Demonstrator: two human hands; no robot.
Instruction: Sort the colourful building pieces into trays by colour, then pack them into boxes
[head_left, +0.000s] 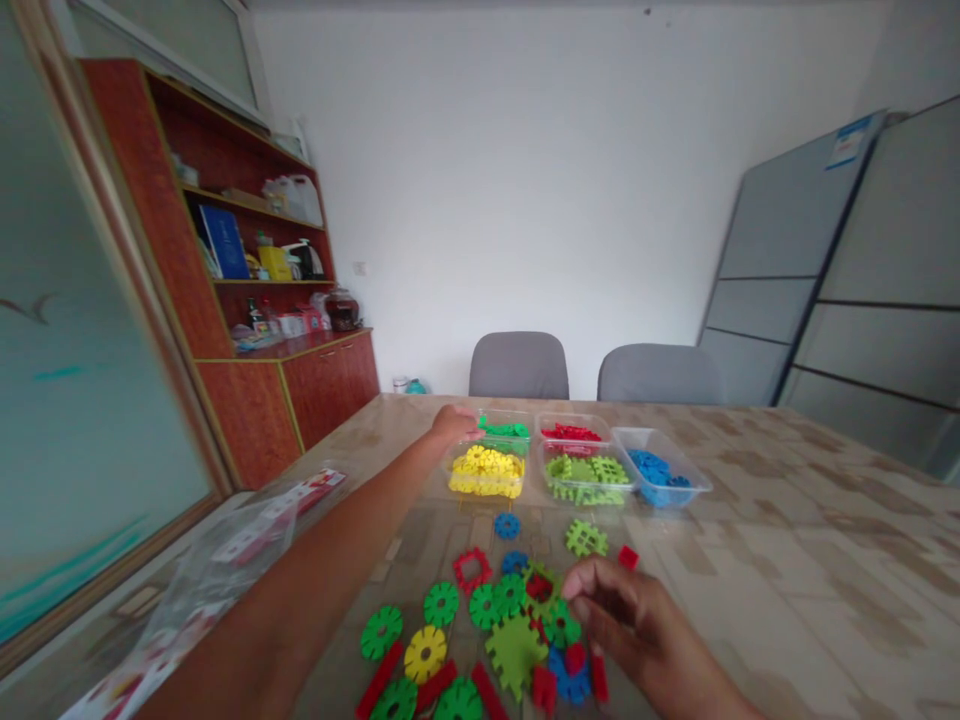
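My left hand (454, 424) is stretched far out to the clear tub of green notched discs (510, 432). Its fingers are bent over the tub's left rim, with a bit of green at the fingertips; whether they grip it is too small to tell. My right hand (634, 615) hovers at the right of the loose pieces, fingers loosely curled and thumb apart, with nothing visible in them. Close to its fingertips are a green notched disc (562, 625) and a lime piece (540, 585) with red inside. A large lime toothed piece (517, 652) and a yellow disc (425, 654) lie left of it.
Further tubs hold yellow discs (486, 475), red pieces (571, 434), lime squares (589, 475) and blue discs (656, 472). Plastic packaging (247, 540) lies at the left under my forearm. Two grey chairs (519, 365) stand behind the table (780, 540).
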